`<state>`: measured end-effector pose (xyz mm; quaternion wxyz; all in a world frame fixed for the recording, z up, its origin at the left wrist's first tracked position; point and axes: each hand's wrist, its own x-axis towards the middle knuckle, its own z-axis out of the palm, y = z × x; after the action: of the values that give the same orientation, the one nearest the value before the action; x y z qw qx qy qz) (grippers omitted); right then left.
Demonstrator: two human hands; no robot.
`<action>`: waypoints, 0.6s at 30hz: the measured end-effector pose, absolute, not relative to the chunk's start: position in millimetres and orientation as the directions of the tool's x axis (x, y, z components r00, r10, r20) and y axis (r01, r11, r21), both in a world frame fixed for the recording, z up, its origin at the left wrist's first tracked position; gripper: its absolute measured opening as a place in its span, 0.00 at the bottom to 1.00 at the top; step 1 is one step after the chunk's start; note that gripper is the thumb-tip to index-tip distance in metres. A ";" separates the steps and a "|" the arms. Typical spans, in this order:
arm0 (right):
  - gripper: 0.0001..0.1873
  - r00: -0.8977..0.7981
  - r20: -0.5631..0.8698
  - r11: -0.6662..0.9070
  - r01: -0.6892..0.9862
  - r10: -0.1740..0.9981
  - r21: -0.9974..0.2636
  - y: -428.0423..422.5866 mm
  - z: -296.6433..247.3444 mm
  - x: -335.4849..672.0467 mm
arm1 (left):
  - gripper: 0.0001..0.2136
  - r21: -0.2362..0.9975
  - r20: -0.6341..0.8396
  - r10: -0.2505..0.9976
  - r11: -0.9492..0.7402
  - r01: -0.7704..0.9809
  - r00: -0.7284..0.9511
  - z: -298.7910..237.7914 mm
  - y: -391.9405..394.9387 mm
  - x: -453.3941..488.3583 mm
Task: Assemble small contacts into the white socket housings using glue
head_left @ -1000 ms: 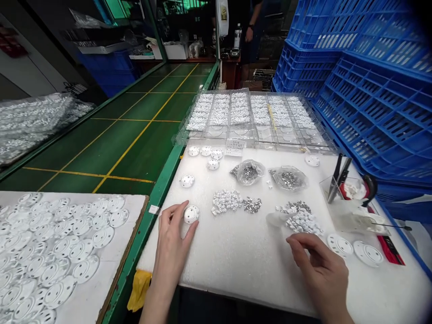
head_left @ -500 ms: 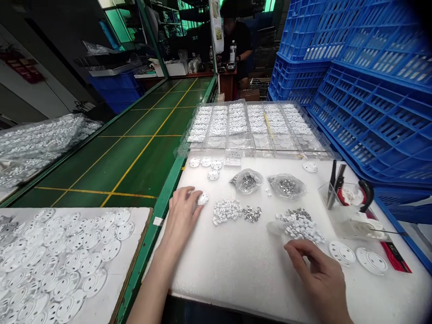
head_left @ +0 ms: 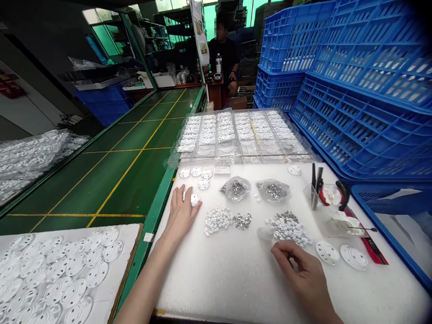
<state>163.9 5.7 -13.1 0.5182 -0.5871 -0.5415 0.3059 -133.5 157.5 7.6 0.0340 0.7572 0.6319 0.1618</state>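
The right hand (head_left: pixel 305 272) has its fingertips together, contents hidden; open white bench (head_left: pixel 232 270) separates it from the left hand (head_left: pixel 180 217), whose thumb and forefinger straddle a round white disc (head_left: pixel 195 199), grip unclear, now farther from the near edge than before. Beyond, a white paper label (head_left: pixel 222 166) is illegible.

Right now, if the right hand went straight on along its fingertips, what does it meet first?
Probably the cloudy translucent item beside the pile of small white pieces; the right hand's height over the white work surface is unclear, so it might pass above.
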 end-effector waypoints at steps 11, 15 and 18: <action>0.18 0.262 0.151 0.068 0.299 0.953 -0.952 9.6 -9.5 163.9 | 0.33 0.201 0.210 0.973 -0.139 0.970 0.096 12.6 199.6 -126.8; 0.17 0.263 0.145 0.059 0.310 0.954 -0.949 9.1 -9.3 164.1 | 0.33 0.182 0.194 0.978 -0.108 0.977 0.072 21.3 204.7 -122.7; 0.16 0.286 0.133 0.045 0.293 0.949 -0.955 8.4 -8.7 163.6 | 0.34 0.162 0.180 0.980 -0.117 0.980 0.087 29.1 207.9 -119.4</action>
<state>163.6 8.4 -8.7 0.5162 -0.6135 -0.5061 0.3178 -119.4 207.9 29.1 0.0001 0.7373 0.6645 0.1219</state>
